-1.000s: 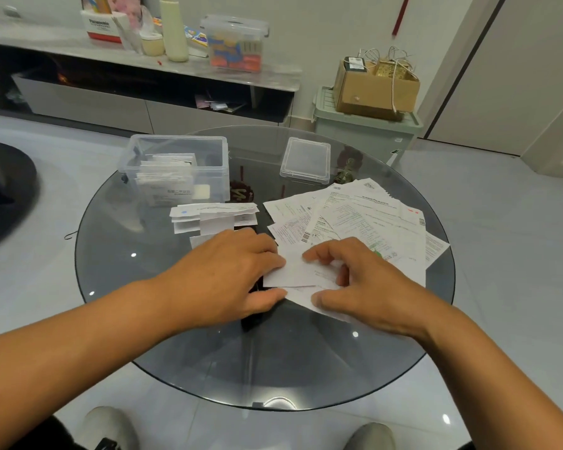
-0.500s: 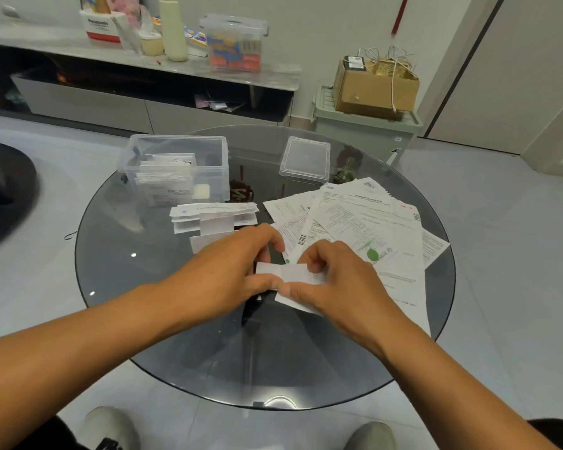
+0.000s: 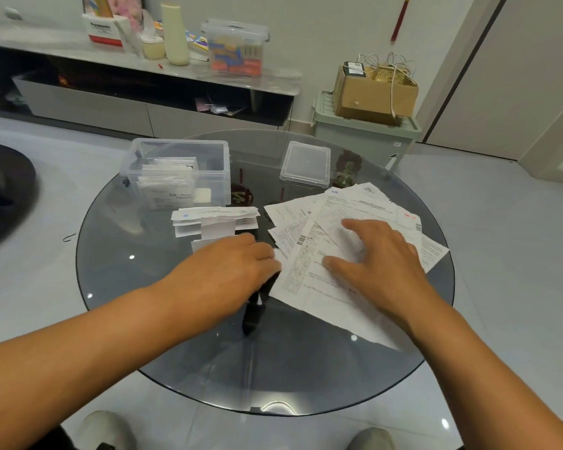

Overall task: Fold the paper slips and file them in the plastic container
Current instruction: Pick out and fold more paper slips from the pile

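Observation:
My left hand point(image 3: 228, 271) lies palm down on the glass table, fingers closed over a small folded paper slip point(image 3: 279, 255); only a white corner of it shows. My right hand point(image 3: 377, 264) rests with fingers spread on the fanned pile of unfolded paper slips point(image 3: 364, 203) at the right. A short stack of folded slips point(image 3: 215, 219) sits just beyond my left hand. Behind that stack stands the clear plastic container point(image 3: 179, 142), open, with several folded slips upright inside. Its lid point(image 3: 306, 164) lies to the right.
The round dark glass table point(image 3: 163, 319) has a black base under its centre. Behind it are a low cabinet point(image 3: 143, 115) with bottles and boxes, and a green bin point(image 3: 364, 138) carrying a cardboard box. My shoes show at the bottom edge.
Both hands were pinching and creasing one slip together. Now my right hand has let go and moved right onto the unfolded pile, while my left hand keeps the folded slip.

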The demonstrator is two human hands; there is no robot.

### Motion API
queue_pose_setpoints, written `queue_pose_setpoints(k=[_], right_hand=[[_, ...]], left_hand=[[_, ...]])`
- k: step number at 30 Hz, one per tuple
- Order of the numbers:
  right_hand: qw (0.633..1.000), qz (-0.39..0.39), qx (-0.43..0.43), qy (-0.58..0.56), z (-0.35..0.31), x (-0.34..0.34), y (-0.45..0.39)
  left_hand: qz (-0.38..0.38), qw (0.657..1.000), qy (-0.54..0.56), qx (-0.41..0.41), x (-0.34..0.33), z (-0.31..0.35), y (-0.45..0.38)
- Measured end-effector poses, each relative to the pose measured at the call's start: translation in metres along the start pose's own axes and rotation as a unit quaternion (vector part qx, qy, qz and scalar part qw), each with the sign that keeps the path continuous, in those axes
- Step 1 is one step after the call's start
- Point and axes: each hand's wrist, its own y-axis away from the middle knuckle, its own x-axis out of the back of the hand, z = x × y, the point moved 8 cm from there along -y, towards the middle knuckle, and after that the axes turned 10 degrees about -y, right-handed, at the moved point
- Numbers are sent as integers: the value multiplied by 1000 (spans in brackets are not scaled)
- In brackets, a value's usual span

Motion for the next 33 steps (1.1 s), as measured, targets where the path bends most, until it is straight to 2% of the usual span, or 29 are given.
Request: queue_pose_setpoints(k=[3,9,13,15,17,19,22,24,27,30,33], right_hand=[[999,-20,-37,34,3,0,1],[984,43,26,171,1,4,-3],[956,62,141,250,-28,1,9],[945,52,200,252,-50,-10,22],[938,25,265,220,-69,-22,36],[942,-31,290,166,-78,-28,46],[975,-116,186,30,-59,-23,40],[980,-142,133,-46,-43,-18,35],[977,-159,84,-116,-25,-18,26],[964,-158,59,-207,-16,-23,18],[947,-175,56,-263,-19,-31,19]], left_hand=[[18,996,-48,66,5,-15,7],[5,992,-46,121,-3,-26,12],[104,987,51,110,13,-18,6],[122,980,130,93,19,-12,2],[94,973,199,66,16,-2,-2],[47,961,267,64,8,3,-5],[-9,939,315,136,-5,-4,-4],[-20,912,364,189,-10,-13,-1],[-43,885,424,190,-8,-13,0],[-86,881,433,169,-7,-9,3],[-96,902,388,163,-4,-10,6]])
